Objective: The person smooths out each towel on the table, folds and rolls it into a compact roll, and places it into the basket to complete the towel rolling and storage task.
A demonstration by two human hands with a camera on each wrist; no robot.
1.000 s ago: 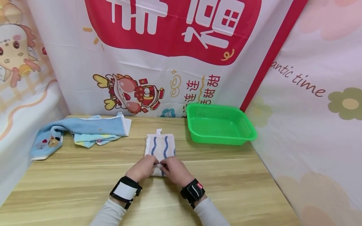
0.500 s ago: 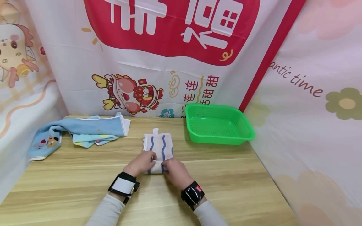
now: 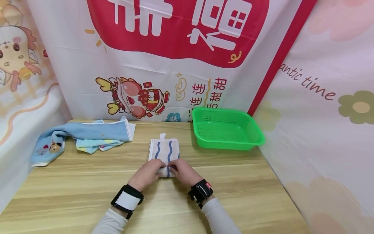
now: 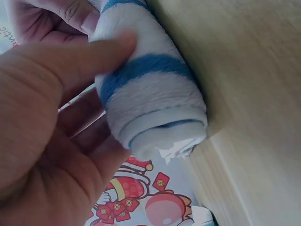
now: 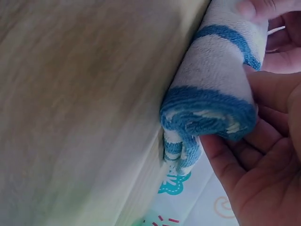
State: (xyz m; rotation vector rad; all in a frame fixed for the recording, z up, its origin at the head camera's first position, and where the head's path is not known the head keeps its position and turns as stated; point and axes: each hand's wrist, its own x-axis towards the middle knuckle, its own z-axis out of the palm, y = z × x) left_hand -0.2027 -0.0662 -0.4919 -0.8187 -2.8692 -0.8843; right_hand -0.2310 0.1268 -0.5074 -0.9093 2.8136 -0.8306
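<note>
A white towel (image 3: 165, 151) with wavy blue stripes lies on the table, its near end rolled up and its far part flat, a small white tag at the far edge. My left hand (image 3: 148, 174) grips the left end of the roll, thumb on top and fingers behind it. The right hand (image 3: 184, 171) holds the roll's right end the same way. In the left wrist view the rolled towel (image 4: 146, 84) shows its layered end beside the thumb. The right wrist view shows the other end of the roll (image 5: 211, 94) as a blue-edged spiral.
A green plastic basket (image 3: 230, 145) stands at the back right of the wooden table (image 3: 163, 208). A light blue towel (image 3: 90, 130) lies loosely bunched at the back left. Printed cloth hangs (image 3: 172, 65) behind the table and along both sides.
The near end of the striped towel has been rolled farther from the person, and its near edge has shifted slightly away. Both hands shifted their hold along the roll.
</note>
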